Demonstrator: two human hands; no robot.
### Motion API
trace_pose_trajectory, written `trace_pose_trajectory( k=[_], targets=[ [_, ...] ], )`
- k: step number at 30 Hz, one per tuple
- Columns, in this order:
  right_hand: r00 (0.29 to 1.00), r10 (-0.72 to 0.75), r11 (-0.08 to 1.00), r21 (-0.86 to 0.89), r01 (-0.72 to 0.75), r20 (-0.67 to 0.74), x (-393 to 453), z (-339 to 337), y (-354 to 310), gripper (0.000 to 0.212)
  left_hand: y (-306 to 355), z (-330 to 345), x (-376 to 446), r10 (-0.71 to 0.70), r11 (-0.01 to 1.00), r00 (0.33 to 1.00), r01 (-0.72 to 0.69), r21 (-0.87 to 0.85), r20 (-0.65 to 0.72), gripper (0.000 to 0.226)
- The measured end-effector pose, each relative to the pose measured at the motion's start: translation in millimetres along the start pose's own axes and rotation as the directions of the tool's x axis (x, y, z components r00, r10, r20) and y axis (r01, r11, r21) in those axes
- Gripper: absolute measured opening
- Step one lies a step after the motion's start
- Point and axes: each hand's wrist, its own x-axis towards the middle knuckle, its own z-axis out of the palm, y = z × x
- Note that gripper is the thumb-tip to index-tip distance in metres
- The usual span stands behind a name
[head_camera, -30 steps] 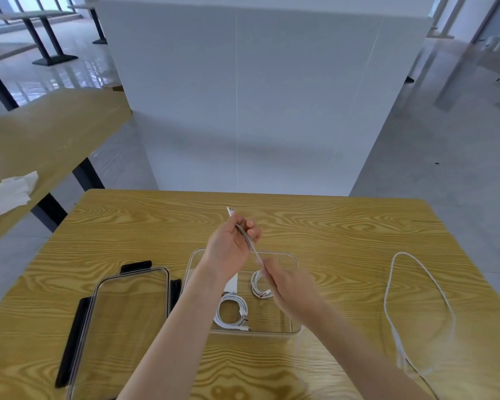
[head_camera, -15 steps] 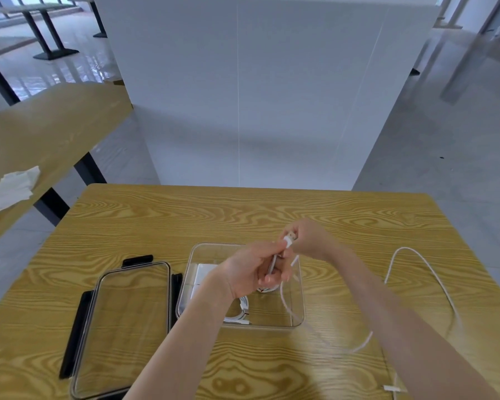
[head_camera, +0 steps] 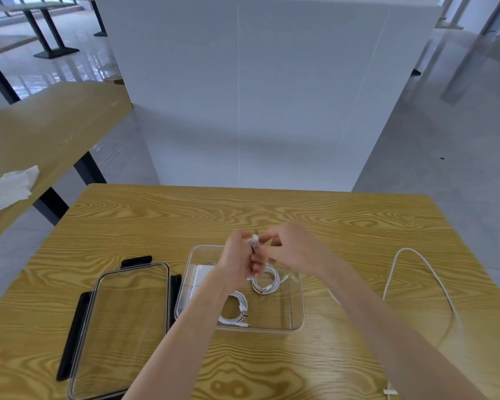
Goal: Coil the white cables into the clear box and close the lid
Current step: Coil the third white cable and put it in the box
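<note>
Our left hand [head_camera: 238, 262] and right hand [head_camera: 293, 249] meet above the far edge of the clear rectangular plastic box [head_camera: 296, 310], fingers curled toward each other. Between them we pinch the end of a long white cable [head_camera: 416, 272]; a small white connector shows at the left fingertips, though the motion blur hides exactly how each finger lies on it. From our hands the cable runs under the right forearm, out over the table to the right, where it forms a tall loose loop lying flat, and its other plug rests near the near edge of the table.

The box stands open near the middle of the yellow wood-grain table [head_camera: 127, 220]. Inside it lie two coiled white cables: one coil [head_camera: 267, 282] toward the far side, just below our hands, and a second coil [head_camera: 237, 311] nearer to us, partly hidden by the left forearm. A flat white rectangular item [head_camera: 202, 277] lies in the left part of the box.

Just left of the box, the clear lid with black clip latches [head_camera: 122, 324] lies flat on the table, its right latch close beside the box wall.

Farther left, on a separate wooden table [head_camera: 55, 125], we see a crumpled white tissue [head_camera: 10, 187]. A large white panel [head_camera: 257, 90] stands beyond the far edge of our table.
</note>
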Motion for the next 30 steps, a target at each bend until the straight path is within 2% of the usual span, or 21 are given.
trace_pose_trajectory(
  k=[2,3,6,9,11,13,15,17,18,20,22,24,26,28,29,30],
  targets=[
    [1.000,0.019,0.995,0.101,-0.018,-0.003,-4.4,16.1,0.8,0.020,5.7,-0.2,-1.3,0.084,0.985,0.996,-0.086,-0.150,-0.020,0.043],
    [1.000,0.020,0.997,0.080,-0.019,-0.010,-6.1,24.8,2.3,0.023,7.5,-1.7,1.7,0.124,0.964,0.991,-0.133,-0.229,-0.052,0.043],
    [0.993,-0.086,0.985,-0.156,0.072,-0.085,-8.8,45.7,15.1,0.028,8.9,-11.1,9.4,0.214,0.895,0.972,-0.236,-0.378,-0.099,0.035],
    [0.963,-0.214,0.943,-0.293,0.160,-0.162,-8.3,54.6,28.0,0.031,11.2,-16.1,7.7,0.279,0.816,0.958,-0.275,-0.508,-0.069,0.034],
    [0.961,-0.228,0.929,-0.328,0.168,-0.155,-12.0,58.0,34.4,0.025,14.0,-15.4,4.2,0.319,0.761,0.948,-0.270,-0.591,-0.022,0.035],
    [0.981,-0.174,0.949,-0.279,0.144,-0.087,-15.6,62.3,40.2,0.022,18.4,-10.6,-4.6,0.324,0.751,0.944,-0.216,-0.624,0.063,0.035],
    [0.996,-0.086,0.980,-0.179,0.084,-0.004,-16.3,62.1,43.8,0.022,19.3,-5.7,-11.9,0.282,0.798,0.923,-0.074,-0.598,0.263,0.031],
    [0.999,0.009,0.997,-0.082,-0.005,0.053,-10.5,55.5,49.3,0.026,17.4,-0.4,-20.8,0.236,0.857,0.816,0.080,-0.508,0.528,0.028],
    [0.994,0.072,0.996,-0.058,-0.067,0.083,-6.6,49.4,54.6,0.027,15.2,1.9,-24.2,0.197,0.905,0.768,0.096,-0.414,0.610,0.027],
    [0.979,0.169,0.985,-0.037,-0.166,0.114,1.2,32.9,64.5,0.030,7.5,5.5,-27.1,0.077,0.991,0.765,0.012,-0.134,0.640,0.029],
    [0.978,0.192,0.979,-0.090,-0.184,0.080,11.7,15.4,70.2,0.029,-0.9,7.2,-27.2,-0.038,0.989,0.801,-0.056,0.138,0.598,0.030],
    [0.978,0.206,0.962,-0.191,-0.196,0.032,19.7,-0.3,63.2,0.025,-9.0,9.8,-25.9,-0.106,0.941,0.841,-0.087,0.327,0.530,0.032],
    [0.979,0.205,0.928,-0.317,-0.194,0.000,23.8,-10.7,49.2,0.024,-16.3,13.6,-20.0,-0.176,0.826,0.898,-0.088,0.557,0.404,0.042],
    [0.988,0.156,0.906,-0.397,-0.149,-0.015,22.6,-16.3,33.7,0.020,-22.2,19.5,-14.4,-0.195,0.659,0.947,-0.067,0.749,0.256,0.044],
    [0.992,0.127,0.902,-0.413,-0.123,-0.017,21.7,-17.1,28.5,0.018,-23.4,21.0,-11.2,-0.181,0.614,0.965,-0.041,0.788,0.191,0.041],
    [0.994,0.105,0.906,-0.410,-0.103,-0.019,20.0,-17.1,24.2,0.018,-23.4,20.5,-7.2,-0.156,0.616,0.978,-0.011,0.788,0.136,0.036]
  ],
)
